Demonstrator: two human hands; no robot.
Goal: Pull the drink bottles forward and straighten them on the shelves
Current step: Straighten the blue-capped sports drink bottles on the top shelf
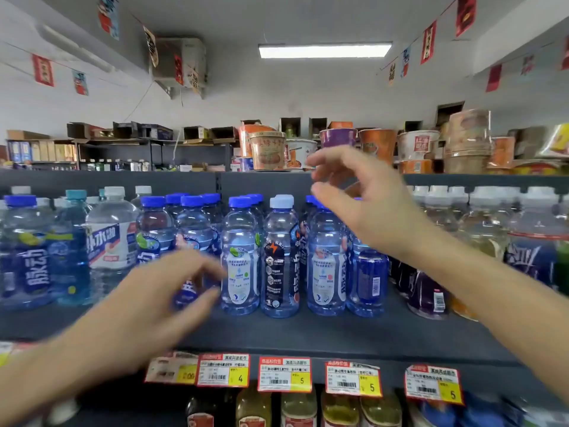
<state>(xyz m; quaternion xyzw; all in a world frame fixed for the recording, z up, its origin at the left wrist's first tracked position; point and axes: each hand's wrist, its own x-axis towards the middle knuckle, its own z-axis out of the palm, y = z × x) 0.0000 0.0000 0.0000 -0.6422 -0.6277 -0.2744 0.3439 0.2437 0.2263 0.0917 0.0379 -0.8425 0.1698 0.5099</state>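
Standing upright on the dark shelf (308, 334), set back from its front edge, the drink bottles (240, 257) hold clear liquid under blue caps, their labels printed in Chinese; one pale-capped bottle (280, 241) wears a black label with an orange bolt. The right hand (372, 211) hovers above the caps, fingers (326, 161) loosely spread and holding nothing, while the blurred left hand (147, 309) curves around a blue-labelled bottle (192, 226), grip uncertain. Price tags (284, 374) below read 4, 5, 5, 5.
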